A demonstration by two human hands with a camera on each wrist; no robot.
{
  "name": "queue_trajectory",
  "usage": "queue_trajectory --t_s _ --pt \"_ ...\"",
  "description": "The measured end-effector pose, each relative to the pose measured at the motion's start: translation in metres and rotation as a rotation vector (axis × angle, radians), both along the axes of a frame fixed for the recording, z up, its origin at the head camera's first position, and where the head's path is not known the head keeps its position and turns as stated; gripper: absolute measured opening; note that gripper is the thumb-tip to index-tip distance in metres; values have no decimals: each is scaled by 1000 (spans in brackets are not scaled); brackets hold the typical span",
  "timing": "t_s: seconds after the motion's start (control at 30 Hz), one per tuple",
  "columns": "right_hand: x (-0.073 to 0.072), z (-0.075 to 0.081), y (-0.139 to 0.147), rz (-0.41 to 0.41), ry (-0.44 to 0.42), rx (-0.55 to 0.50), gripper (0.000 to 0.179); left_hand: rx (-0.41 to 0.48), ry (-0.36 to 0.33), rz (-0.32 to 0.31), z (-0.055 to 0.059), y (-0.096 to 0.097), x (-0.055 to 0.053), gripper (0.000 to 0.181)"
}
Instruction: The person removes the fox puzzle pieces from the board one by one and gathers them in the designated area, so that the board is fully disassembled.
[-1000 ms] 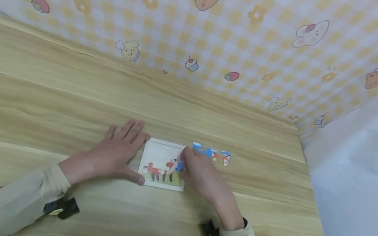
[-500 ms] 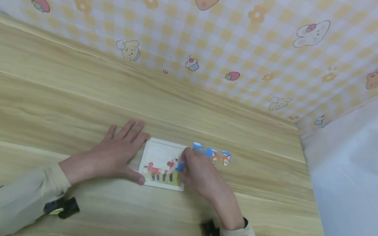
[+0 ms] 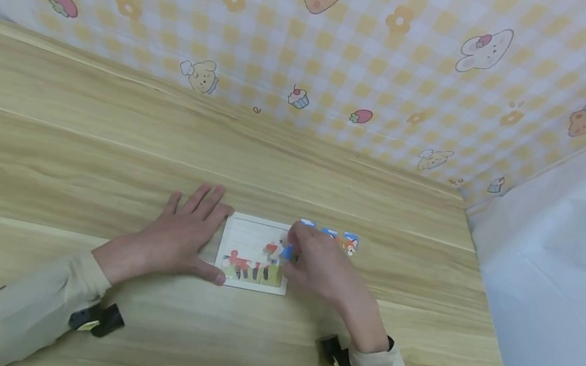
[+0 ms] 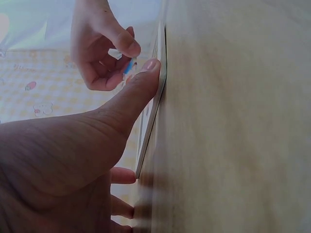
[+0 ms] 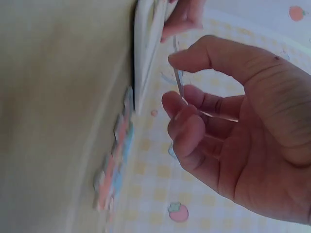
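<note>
One puzzle piece (image 3: 279,251) (pinched), further right

the tray (image 3: 256,286) is white, the backdrop (image 3: 322,56) yellow-checked.

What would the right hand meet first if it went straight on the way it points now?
Probably the puzzle frame, low ahead of the right hand and the piece it pinches; depth is unclear, so it might pass above.
</note>
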State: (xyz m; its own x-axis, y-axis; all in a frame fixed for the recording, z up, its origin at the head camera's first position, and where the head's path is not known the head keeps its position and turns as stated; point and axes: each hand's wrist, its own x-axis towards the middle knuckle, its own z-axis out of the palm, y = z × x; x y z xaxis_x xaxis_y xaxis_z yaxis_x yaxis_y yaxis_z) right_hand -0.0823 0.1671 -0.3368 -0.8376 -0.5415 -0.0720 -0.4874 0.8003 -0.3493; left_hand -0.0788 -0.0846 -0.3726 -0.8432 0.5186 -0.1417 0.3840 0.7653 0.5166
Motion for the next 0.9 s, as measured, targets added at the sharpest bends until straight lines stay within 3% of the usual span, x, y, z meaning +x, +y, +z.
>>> queue_trajectory --t_s 0.1,0.2,0.6,0.9 --pt "-2 1 9 26 22 -23 21 -4 4 2 0 0 0 109" --pt "-4 2 19 17 -12 -33 22 -16 13 4 0 0 1 109" --pt "-9 16 61 -140 -87 -35 29 -29 31 -18 1 0 0 109" --pt "-9 15 88 -156 -106 -18 26 -18 21 -29 2 -2 3 108"
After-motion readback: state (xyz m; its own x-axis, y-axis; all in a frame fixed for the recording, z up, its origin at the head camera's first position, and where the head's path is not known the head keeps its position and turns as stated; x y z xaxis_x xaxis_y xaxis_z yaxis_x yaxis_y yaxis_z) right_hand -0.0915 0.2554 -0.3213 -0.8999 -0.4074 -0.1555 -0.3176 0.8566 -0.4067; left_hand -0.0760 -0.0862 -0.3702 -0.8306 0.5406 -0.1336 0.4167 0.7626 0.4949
